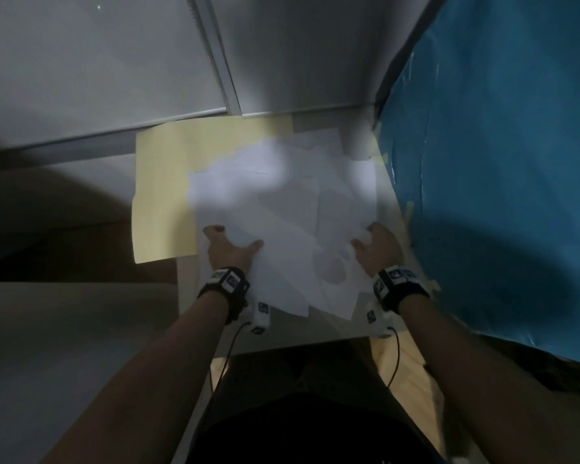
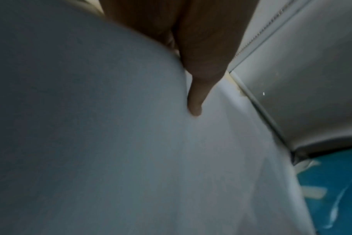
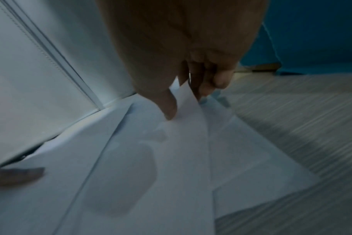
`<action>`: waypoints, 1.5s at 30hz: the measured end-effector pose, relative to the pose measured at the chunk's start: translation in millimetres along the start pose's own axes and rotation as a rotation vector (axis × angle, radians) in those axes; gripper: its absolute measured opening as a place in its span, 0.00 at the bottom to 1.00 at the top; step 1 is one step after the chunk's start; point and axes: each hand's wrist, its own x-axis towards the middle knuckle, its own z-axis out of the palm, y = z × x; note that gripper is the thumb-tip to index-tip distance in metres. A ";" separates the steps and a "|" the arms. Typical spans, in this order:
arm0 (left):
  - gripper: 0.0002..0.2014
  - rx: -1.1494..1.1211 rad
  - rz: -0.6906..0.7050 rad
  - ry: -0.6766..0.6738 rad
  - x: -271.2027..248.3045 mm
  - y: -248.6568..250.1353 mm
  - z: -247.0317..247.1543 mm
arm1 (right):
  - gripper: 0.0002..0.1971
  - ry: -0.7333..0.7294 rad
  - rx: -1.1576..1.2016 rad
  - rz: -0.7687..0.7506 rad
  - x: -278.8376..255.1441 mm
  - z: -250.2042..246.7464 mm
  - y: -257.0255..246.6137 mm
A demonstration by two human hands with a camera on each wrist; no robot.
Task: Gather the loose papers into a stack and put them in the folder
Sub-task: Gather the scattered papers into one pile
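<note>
Several white papers [image 1: 282,209] lie fanned out and overlapping on a small white table [image 1: 186,289]. Their far left part covers an open yellow folder [image 1: 161,182]. My left hand [image 1: 233,242] holds the pile's left edge, thumb [image 2: 195,108] on top, while the sheet bulges over the hidden fingers. My right hand [image 1: 365,236] is at the right edge. There its thumb [image 3: 170,113] presses down and a sheet [image 3: 188,101] is pinched between thumb and curled fingers. The left thumb [image 3: 16,174] also shows in the right wrist view.
A blue cover [image 1: 499,162] rises close along the table's right side. Grey padded panels [image 1: 98,61] stand right behind the folder. A pale curled roll [image 1: 359,142] sits at the back right corner. Wooden floor [image 1: 412,363] shows below the table edge.
</note>
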 end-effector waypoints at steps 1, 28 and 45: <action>0.44 -0.060 -0.032 0.012 -0.7 0.3 0.3 | 0.23 -0.022 -0.024 -0.018 -2.8 4.4 -2.5; 0.31 -0.205 0.003 -0.279 23.1 -6.6 -25.7 | 0.16 -0.397 -0.056 -0.162 41.8 -49.1 -40.3; 0.23 -0.071 0.046 -0.109 11.3 1.6 -19.6 | 0.12 0.463 0.157 -0.176 19.7 -198.6 -129.7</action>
